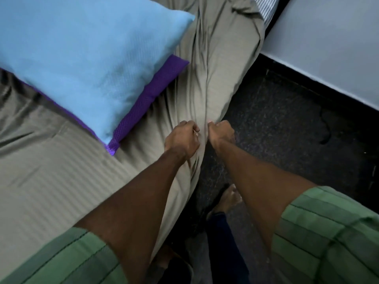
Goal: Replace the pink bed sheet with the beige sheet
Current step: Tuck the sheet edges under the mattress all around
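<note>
The beige sheet point(53, 165) with faint stripes covers the bed and bunches in long folds along its right edge. My left hand point(182, 138) grips a fold of it at that edge, fingers curled. My right hand point(220, 132) grips the same bunched edge just to the right, a few centimetres from the left hand. No pink sheet is in view.
A light blue pillow point(82, 58) lies on a purple mesh pillow point(151, 95) at the upper left of the bed. Dark speckled floor point(287, 130) runs along the bed's right side, with my bare foot point(227, 199) on it. A pale wall point(332, 48) with black skirting stands at right.
</note>
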Available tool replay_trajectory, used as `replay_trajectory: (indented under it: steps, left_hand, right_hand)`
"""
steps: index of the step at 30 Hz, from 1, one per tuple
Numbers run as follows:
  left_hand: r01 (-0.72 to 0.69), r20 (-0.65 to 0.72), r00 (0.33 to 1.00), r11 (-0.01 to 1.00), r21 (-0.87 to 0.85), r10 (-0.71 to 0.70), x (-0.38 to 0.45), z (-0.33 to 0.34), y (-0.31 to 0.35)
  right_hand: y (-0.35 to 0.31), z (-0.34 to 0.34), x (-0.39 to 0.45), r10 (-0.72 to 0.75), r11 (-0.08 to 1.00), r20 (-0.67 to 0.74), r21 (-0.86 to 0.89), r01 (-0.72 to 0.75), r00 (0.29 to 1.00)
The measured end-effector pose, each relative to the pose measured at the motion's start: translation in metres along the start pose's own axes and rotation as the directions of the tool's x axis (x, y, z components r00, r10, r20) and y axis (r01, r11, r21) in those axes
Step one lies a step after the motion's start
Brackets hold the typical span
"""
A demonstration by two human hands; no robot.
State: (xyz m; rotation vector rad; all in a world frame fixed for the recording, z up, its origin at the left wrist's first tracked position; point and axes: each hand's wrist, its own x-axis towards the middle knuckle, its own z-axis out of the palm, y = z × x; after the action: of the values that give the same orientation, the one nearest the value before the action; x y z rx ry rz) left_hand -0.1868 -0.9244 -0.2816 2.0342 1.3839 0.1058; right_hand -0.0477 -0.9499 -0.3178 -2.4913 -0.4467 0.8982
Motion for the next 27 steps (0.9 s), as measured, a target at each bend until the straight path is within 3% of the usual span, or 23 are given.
replay_trajectory:
  steps: [3,10,12,15,18,20,23,27]
  left_hand:
    - [0.017,-0.035,0.999,1.0,0.001,-0.017,0.035,0.005,0.015]
    - [0.118,-0.111,0.988,0.988,0.1,-0.106,0.114,0.025,0.074]
    - [0.121,-0.09,0.989,0.989,0.088,-0.113,0.135,0.028,0.091]
    - [0.092,-0.067,0.994,0.993,0.071,-0.088,0.167,0.036,0.117]
    - [0.064,-0.044,0.997,0.998,0.025,-0.062,0.197,0.045,0.14]
    - [0.035,-0.034,0.999,0.999,0.029,-0.034,0.213,0.048,0.155]
    - [0.007,-0.074,0.997,0.998,0.062,-0.003,0.238,0.048,0.165]
    - [0.02,-0.136,0.991,0.998,0.066,-0.011,0.293,0.038,0.176]
  right_hand:
    - [-0.013,-0.002,0.035,0.019,0.996,0.055,-0.092,-0.014,0.998]
    - [-0.003,-0.049,0.1,-0.121,0.971,0.337,-0.155,0.182,0.934]
    - [0.003,-0.079,0.128,-0.09,0.965,0.259,-0.215,0.149,0.962]
    - [0.006,-0.12,0.175,0.072,0.948,0.048,-0.313,-0.053,0.996]
    - [-0.005,-0.129,0.199,0.128,0.907,0.098,-0.414,-0.077,0.987]
    - [-0.024,-0.124,0.21,0.088,0.936,0.135,-0.352,-0.035,0.987]
    - [-0.061,-0.12,0.236,-0.021,0.996,0.083,-0.083,0.028,0.996]
    - [-0.127,-0.125,0.281,-0.007,1.0,0.052,-0.026,0.009,0.999]
